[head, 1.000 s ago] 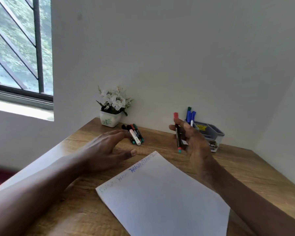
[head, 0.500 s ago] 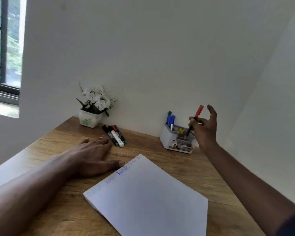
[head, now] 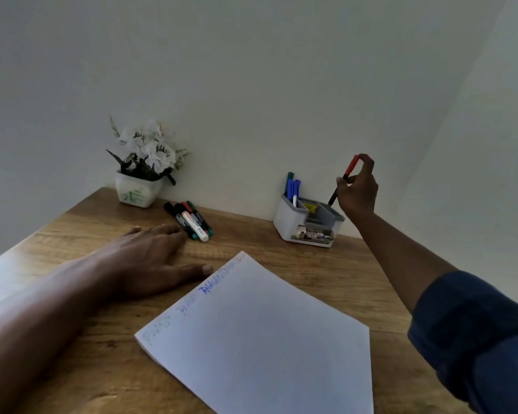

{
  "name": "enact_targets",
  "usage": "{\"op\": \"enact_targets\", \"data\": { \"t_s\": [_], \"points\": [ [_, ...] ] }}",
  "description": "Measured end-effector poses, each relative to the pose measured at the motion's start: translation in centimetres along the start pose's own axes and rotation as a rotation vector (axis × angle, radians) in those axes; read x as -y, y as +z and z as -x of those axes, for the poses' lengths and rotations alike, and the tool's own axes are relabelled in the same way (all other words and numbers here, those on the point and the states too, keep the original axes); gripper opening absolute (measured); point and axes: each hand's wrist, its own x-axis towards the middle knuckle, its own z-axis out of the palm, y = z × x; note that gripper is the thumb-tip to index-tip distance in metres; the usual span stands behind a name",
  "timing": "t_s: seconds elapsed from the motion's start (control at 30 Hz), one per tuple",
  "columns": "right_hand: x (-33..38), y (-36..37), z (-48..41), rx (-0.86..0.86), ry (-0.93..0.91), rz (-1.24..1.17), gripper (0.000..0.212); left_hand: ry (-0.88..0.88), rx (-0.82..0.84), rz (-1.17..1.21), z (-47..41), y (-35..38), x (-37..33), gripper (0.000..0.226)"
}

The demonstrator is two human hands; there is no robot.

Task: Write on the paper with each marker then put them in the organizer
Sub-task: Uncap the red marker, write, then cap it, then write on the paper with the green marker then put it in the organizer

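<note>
Since half a second ago, right hand (head: 358,189) has carried the red-capped marker (head: 350,170) closer over the organizer (head: 290,222); marker tilted, cap up, pinched between thumb and curled fingers, dark lower end at the mouth of the rear right compartment. Depth of entry cannot be told. Blue and green markers (head: 293,188) stand upright in the rear left compartment. Left hand (head: 150,258) stays flat on the table (head: 326,270), palm down, fingers straight, holding nothing, thumb tip just beside the paper (head: 266,339). Paper bears faint and blue writing along its top edge. Loose markers (head: 192,221) lie together near the flower pot (head: 136,195), just beyond the left fingertips
</note>
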Motion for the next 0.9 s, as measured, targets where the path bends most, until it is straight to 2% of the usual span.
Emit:
{"op": "enact_targets", "data": {
  "t_s": [0.17,0.33,0.6,0.7,0.77,0.9],
  "points": [
    [-1.1,-0.7,-0.2,0.061,0.047,-0.050,0.062,0.008,-0.039,0.010,-0.2,0.4,0.3,0.139],
    [-2.8,-0.3,1.1,0.363,0.076,0.193,0.054,0.012,-0.053,0.013,-0.2,0.5,0.3,0.135],
    [-2.1,-1.7,0.6,0.396,0.093,0.215,0.062,-0.014,-0.039,0.038,-0.2,0.4,0.3,0.139],
    [-0.7,-2.2,1.6,0.258,-0.084,0.233,0.051,-0.023,-0.023,0.043,-0.1,0.3,0.1,0.142],
    [0.8,-2.6,3.0,0.204,-0.252,0.196,0.042,-0.032,-0.019,0.042,-0.1,0.2,-0.1,0.135],
    [4.6,-2.2,6.7,0.315,-0.479,0.041,0.027,-0.056,-0.010,0.031,0.2,0.0,-0.5,0.115]
  ]
}}
